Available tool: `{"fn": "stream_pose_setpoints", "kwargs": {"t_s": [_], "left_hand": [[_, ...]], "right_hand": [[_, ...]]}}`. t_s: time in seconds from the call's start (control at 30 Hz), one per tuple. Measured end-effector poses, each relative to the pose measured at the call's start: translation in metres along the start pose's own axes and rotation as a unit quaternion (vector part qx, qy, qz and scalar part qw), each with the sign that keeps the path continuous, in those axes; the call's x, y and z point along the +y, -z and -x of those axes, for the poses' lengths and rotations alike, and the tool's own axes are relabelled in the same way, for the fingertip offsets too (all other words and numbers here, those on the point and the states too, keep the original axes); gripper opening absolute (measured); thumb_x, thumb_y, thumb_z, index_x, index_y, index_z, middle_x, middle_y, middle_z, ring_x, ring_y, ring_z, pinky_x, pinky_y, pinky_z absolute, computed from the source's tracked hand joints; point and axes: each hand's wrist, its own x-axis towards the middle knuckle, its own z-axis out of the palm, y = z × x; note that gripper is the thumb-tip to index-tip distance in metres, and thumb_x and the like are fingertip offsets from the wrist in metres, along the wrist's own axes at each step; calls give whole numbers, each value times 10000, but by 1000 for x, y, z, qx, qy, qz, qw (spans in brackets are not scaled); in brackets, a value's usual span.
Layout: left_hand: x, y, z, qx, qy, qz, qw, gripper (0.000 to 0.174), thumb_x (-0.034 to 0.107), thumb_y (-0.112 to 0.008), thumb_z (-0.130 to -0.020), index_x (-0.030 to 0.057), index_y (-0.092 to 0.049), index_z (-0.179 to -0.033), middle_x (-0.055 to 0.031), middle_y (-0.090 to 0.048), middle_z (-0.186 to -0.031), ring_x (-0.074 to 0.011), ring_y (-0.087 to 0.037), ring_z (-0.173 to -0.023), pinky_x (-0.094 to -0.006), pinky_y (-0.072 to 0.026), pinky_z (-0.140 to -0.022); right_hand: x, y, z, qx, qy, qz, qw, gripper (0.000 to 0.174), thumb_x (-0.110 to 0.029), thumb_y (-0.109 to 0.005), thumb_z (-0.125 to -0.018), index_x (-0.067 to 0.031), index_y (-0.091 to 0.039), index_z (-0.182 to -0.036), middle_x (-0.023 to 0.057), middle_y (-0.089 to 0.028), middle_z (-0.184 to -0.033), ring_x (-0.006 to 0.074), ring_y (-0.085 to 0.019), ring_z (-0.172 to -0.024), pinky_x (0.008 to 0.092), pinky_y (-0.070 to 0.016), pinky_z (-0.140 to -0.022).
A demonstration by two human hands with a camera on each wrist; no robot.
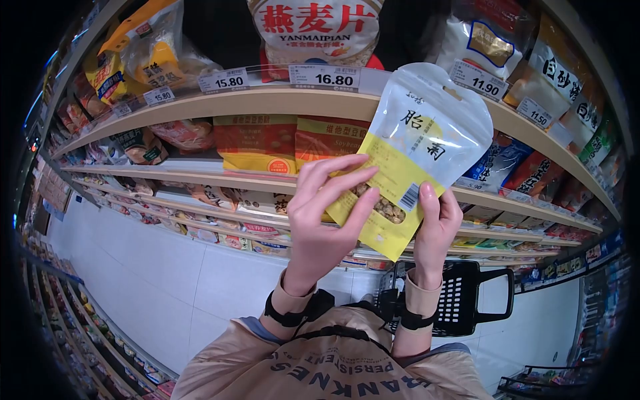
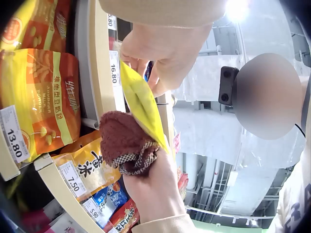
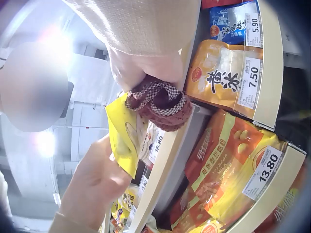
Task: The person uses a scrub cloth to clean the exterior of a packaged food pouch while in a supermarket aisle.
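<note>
A white and yellow stand-up pouch [image 1: 437,137] with a clear window, showing small dried buds, is held up before the shelves in the head view. My right hand [image 1: 435,223] grips its lower right edge, thumb on the front beside the barcode. Both wrist views also show a bunched brown cloth item [image 2: 124,136] with checked trim in the right hand, behind the pouch. My left hand [image 1: 327,213] reaches across the lower left, its extended fingers resting on the pouch front near the window.
Bags of oats [image 1: 317,33] and red-yellow soybean milk powder [image 1: 257,143] stand on the curved shelves ahead, above price tags [image 1: 325,78]. A black shopping basket [image 1: 460,293] is below on the right. More stocked shelving [image 1: 73,320] lies at the lower left.
</note>
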Motion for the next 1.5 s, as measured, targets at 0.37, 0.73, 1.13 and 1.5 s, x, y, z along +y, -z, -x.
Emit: {"fn": "stream_pose_setpoints", "kwargs": {"t_s": [0.37,0.73,1.13,1.5], "left_hand": [[-13,18,4,-66,333,396,853,314,30,-713,-878,-85,-599,-1147,-84,-691,-985,-81,-650,-900,-212,-522,-796],[-9,19,5,-92,246,389,883,305,-5,-722,-849,-82,-602,-1119,-108,-697,-1040,-121,-661,-953,-257,-540,-844],[0,13,4,-85,323,452,827,295,-17,-667,-898,-100,-568,-1163,-131,-688,-1078,-119,-656,-974,-257,-539,-842],[1,13,7,-94,298,420,852,301,6,-711,-863,-78,-593,-1128,-120,-691,-1061,-117,-661,-949,-250,-535,-839]], "right_hand": [[0,17,-4,-127,-91,-110,982,277,-99,-612,-970,78,-621,-1183,58,-625,-1141,72,-554,-965,227,-464,-827],[-2,16,-5,-122,-26,-50,991,289,-43,-673,-914,70,-624,-1176,83,-581,-1266,105,-568,-1054,241,-475,-868],[-15,13,-6,-98,-137,-118,979,255,-88,-656,-942,65,-649,-1145,51,-684,-1020,58,-601,-886,216,-483,-794],[-16,20,-4,-88,-125,-93,984,277,-87,-671,-933,62,-640,-1165,46,-682,-1031,59,-602,-875,212,-483,-772]]}}
